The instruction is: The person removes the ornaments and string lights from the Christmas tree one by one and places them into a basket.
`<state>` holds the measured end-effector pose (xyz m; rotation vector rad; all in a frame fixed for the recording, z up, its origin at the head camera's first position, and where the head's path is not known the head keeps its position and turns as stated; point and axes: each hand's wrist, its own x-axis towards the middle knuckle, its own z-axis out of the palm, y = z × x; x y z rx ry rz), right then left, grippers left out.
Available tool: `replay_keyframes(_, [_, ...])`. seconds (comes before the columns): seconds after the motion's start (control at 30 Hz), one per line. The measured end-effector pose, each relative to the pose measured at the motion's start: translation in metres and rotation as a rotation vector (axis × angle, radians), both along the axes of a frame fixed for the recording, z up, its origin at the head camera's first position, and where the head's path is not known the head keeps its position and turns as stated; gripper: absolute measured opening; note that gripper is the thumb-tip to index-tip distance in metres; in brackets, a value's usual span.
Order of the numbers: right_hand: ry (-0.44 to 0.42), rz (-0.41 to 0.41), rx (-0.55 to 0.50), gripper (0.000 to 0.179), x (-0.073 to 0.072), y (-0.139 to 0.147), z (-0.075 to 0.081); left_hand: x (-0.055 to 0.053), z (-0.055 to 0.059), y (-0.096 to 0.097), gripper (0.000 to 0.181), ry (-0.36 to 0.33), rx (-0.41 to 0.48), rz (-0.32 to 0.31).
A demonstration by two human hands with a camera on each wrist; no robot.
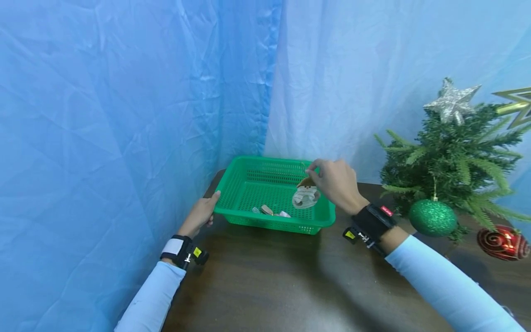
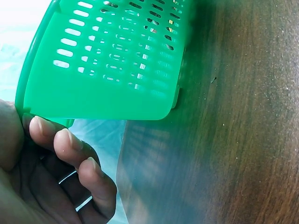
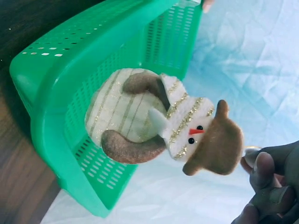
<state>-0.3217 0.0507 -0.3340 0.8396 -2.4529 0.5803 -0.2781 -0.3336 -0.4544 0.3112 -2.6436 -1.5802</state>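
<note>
My right hand (image 1: 337, 180) pinches the thin hanging loop of a felt snowman ornament (image 3: 182, 123), which dangles over the right side of a green plastic basket (image 1: 244, 222). The snowman has a brown hat, an orange nose, brown arms and a white body with gold glitter stripes. My left hand (image 1: 202, 213) grips the basket's left rim, its thumb on top and fingers curled below, as the left wrist view shows. Inside the basket, near the front wall, lie a few small items, among them a brownish piece (image 1: 267, 210) and a whitish piece (image 1: 284, 214).
On the right stands a small Christmas tree (image 1: 448, 161) with a silver star (image 1: 453, 100), a green glitter ball (image 1: 433, 217) and a red ball (image 1: 503, 242). A gold star (image 1: 520, 106) shows at the right edge. Blue cloth (image 1: 166, 92) hangs behind the dark wooden table (image 1: 269, 281).
</note>
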Motion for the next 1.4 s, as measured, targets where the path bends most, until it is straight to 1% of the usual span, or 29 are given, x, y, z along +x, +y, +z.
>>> replay_keyframes(0.2, [-0.019, -0.005, 0.013, 0.011, -0.004, 0.000, -0.008, 0.000, -0.004, -0.001, 0.064, 0.004, 0.017, -0.006])
replay_keyframes(0.37, [-0.036, -0.007, 0.013, 0.011, -0.007, 0.001, -0.013, 0.000, -0.004, -0.002, 0.066, 0.010, 0.014, -0.009])
replay_keyframes(0.53, [-0.044, 0.013, 0.014, 0.010, -0.012, 0.000, -0.022, 0.001, -0.002, -0.002, 0.065, 0.008, 0.016, -0.011])
replay_keyframes(0.73, [-0.066, 0.038, 0.031, 0.009, -0.016, 0.000, -0.035, 0.001, -0.002, -0.002, 0.063, 0.003, 0.021, -0.006])
replay_keyframes(0.83, [-0.073, 0.047, 0.032, 0.009, -0.017, -0.002, -0.039, 0.000, -0.003, -0.002, 0.064, 0.006, 0.016, -0.005])
replay_keyframes(1.07, [-0.090, 0.043, 0.038, 0.009, -0.019, -0.005, -0.044, -0.001, -0.004, -0.002, 0.066, 0.009, 0.005, -0.007])
replay_keyframes(1.27, [-0.113, 0.072, 0.031, 0.012, -0.017, -0.006, -0.047, -0.001, -0.004, -0.001, 0.065, 0.006, 0.009, -0.007])
replay_keyframes(1.4, [-0.100, 0.081, 0.042, 0.013, -0.014, -0.006, -0.048, 0.000, -0.004, -0.003, 0.063, 0.010, 0.020, -0.002])
